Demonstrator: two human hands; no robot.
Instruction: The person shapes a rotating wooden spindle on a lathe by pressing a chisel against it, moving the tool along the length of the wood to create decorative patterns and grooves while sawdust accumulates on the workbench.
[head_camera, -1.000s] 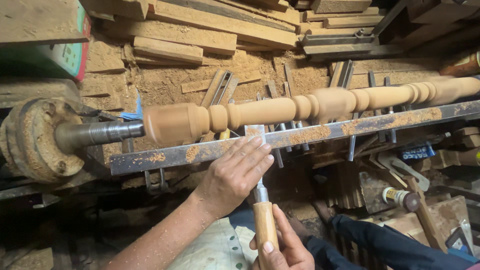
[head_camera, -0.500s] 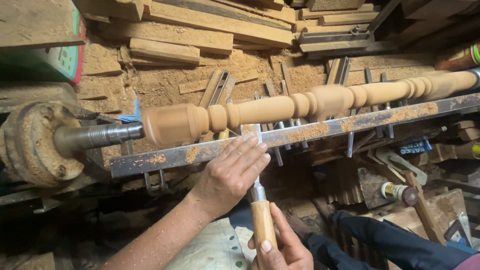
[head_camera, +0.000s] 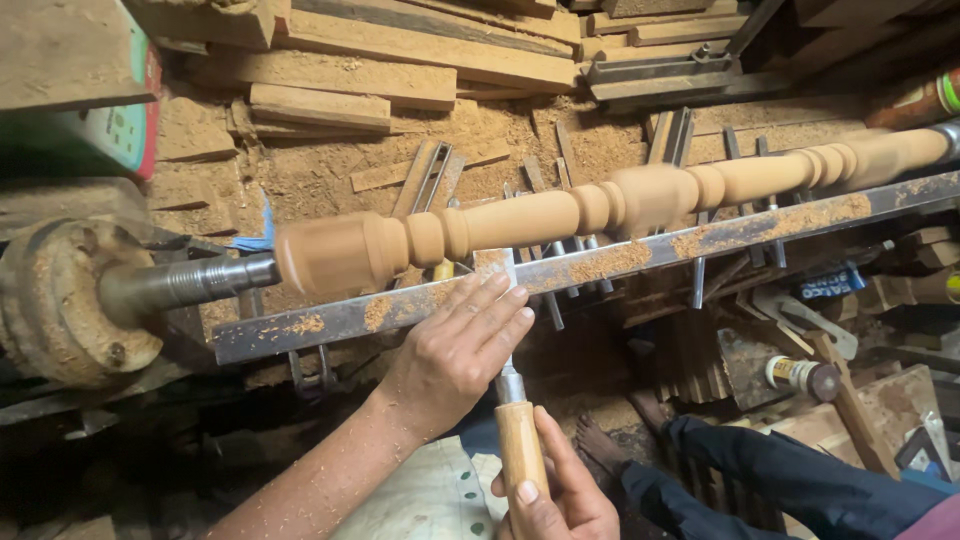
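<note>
My left hand (head_camera: 455, 355) lies flat, pressing the chisel (head_camera: 508, 380) onto the tool rest (head_camera: 600, 265); my right hand (head_camera: 560, 500) grips its handle. The spindle (head_camera: 560, 215) runs crosswise just beyond the blade.

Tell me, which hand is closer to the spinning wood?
Left. The left hand lies flat on the chisel at the metal rail, just below the wood. The right hand grips the handle lower down.
</note>
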